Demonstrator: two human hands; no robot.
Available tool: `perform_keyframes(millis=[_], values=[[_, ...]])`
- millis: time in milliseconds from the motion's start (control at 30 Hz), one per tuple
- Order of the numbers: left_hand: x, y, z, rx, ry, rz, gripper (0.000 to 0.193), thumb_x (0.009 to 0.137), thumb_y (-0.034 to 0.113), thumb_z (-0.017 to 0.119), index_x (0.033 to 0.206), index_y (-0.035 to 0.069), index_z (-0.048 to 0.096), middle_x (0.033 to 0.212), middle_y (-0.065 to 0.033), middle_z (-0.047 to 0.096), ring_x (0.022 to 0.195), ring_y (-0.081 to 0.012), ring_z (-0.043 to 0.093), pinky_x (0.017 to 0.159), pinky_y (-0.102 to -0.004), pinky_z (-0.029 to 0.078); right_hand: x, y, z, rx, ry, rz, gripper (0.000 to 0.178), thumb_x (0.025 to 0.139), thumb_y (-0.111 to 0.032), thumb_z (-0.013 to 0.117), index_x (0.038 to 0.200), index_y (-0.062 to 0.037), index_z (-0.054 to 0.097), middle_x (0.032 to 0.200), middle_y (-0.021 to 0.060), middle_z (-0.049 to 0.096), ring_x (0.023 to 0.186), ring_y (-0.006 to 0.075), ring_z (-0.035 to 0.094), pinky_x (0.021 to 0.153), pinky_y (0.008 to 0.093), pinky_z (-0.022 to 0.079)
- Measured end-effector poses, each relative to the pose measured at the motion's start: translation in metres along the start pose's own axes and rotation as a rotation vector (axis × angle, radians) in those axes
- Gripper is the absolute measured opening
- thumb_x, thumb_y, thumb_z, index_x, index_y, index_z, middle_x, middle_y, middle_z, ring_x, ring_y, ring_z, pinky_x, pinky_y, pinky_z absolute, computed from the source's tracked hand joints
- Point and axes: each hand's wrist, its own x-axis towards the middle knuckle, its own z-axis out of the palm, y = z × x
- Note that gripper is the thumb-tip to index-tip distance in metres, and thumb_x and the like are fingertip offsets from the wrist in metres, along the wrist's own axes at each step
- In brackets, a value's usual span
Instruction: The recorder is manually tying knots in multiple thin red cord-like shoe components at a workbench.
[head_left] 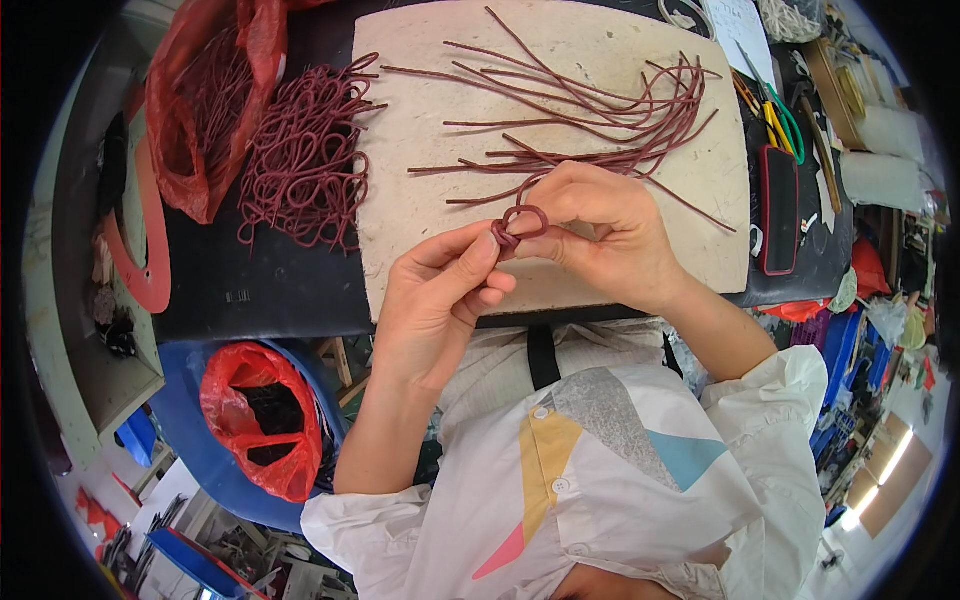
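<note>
A dark red cord [527, 212] is looped into a small knot between my two hands, over the near part of a pale board [400, 130]. My left hand [440, 280] pinches the knot between thumb and forefinger. Closed on the same cord from the right is my right hand [610, 235], its fingertips at the loop. Beyond my hands, several loose lengths of dark red cord [600, 115] lie fanned across the board. To its left sits a heap of looped, knotted cords [305, 150].
A red plastic bag [215, 110] holding cords lies at the far left. Scissors with green handles [788, 125] and a dark red-edged case [779, 210] lie right of the board. Below the table's left side stands a blue tub [190, 400] with another red bag [225, 385].
</note>
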Motion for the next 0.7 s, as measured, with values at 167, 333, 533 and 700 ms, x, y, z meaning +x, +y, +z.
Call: perform_keyframes(millis=[167,333,533,700], values=[[0.0,-0.005,-0.001,-0.049,-0.035,0.016,0.022,0.082,0.008,0.059,0.1,-0.004,0.058,0.085,-0.0096,0.063,0.065,-0.0109,0.061,0.055,-0.0173,0.05,0.0,0.003,0.0,0.122,-0.011,0.034,0.015,0.065,0.003,0.069,0.079,-0.002,0.064,0.077,0.0046,0.058,0.072,0.0125,0.057,0.062,0.0225,0.046],[0.0,-0.007,0.002,-0.144,-0.025,0.025,0.02,0.083,0.006,0.058,0.1,-0.003,0.058,0.084,-0.009,0.062,0.062,-0.0098,0.057,0.054,-0.0168,0.046,0.002,0.007,-0.003,0.181,-0.051,0.026,0.014,0.067,0.002,0.067,0.081,-0.0031,0.064,0.079,0.0044,0.059,0.072,0.0113,0.056,0.064,0.0222,0.044],[-0.004,-0.006,0.007,-0.085,0.039,0.222,0.016,0.085,0.006,0.054,0.098,-0.001,0.059,0.084,-0.0093,0.06,0.058,-0.0066,0.047,0.05,-0.0152,0.038,0.002,0.006,0.001,0.16,0.027,0.142,0.011,0.073,-0.005,0.065,0.083,-0.0028,0.062,0.077,0.0036,0.057,0.068,0.0113,0.053,0.061,0.022,0.041],[-0.007,-0.006,0.005,0.017,0.077,0.311,0.015,0.085,0.006,0.054,0.097,-0.001,0.059,0.082,-0.0108,0.061,0.058,-0.0078,0.048,0.051,-0.0153,0.038,0.004,-0.005,-0.004,-0.094,-0.068,0.01,0.007,0.074,-0.003,0.062,0.079,-0.0009,0.058,0.072,0.006,0.05,0.062,0.0151,0.048,0.056,0.0252,0.038]])
